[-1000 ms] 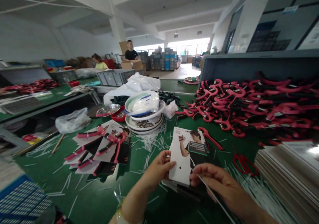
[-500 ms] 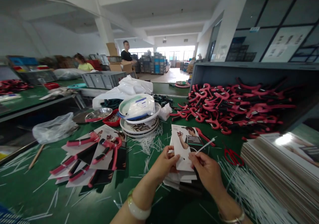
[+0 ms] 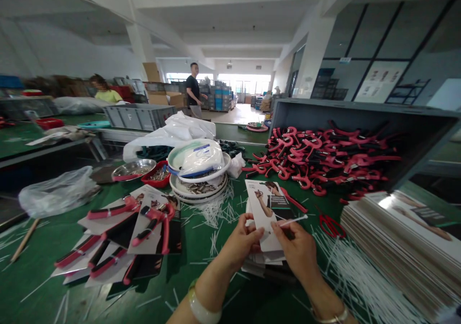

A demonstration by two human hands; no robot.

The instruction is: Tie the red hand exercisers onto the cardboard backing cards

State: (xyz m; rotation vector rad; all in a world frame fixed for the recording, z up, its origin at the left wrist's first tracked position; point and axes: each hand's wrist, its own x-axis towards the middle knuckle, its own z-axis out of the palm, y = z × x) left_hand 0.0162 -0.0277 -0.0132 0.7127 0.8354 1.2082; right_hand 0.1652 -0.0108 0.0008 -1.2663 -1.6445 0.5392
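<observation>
A printed backing card [image 3: 262, 204] is tilted up over a small stack of cards in front of me. My left hand [image 3: 248, 235] grips its left edge, thumb on the front face. At the card's right edge, my right hand [image 3: 293, 240] pinches a white cable tie [image 3: 297, 219], whose head end sticks out to the right. Whether the tie passes through the card is hidden by my fingers. Just behind the card lies a pink-handled tool [image 3: 293, 201]. To the left, several pink-and-black clamps [image 3: 154, 221] rest on cards, some with white ties around their handles.
A grey crate [image 3: 360, 110] on its side spills pink clamps [image 3: 324, 153] at the back right. Stacked cards [image 3: 382, 247], loose cable ties [image 3: 356, 271] and red scissors [image 3: 331, 225] lie at right. Stacked bowls [image 3: 198, 189] stand mid-table. Two people are in the background.
My view has turned slightly right. The cable tie now sits lower and flatter, with my right fingers closer along it. The standing person in the background has turned and moved right.
</observation>
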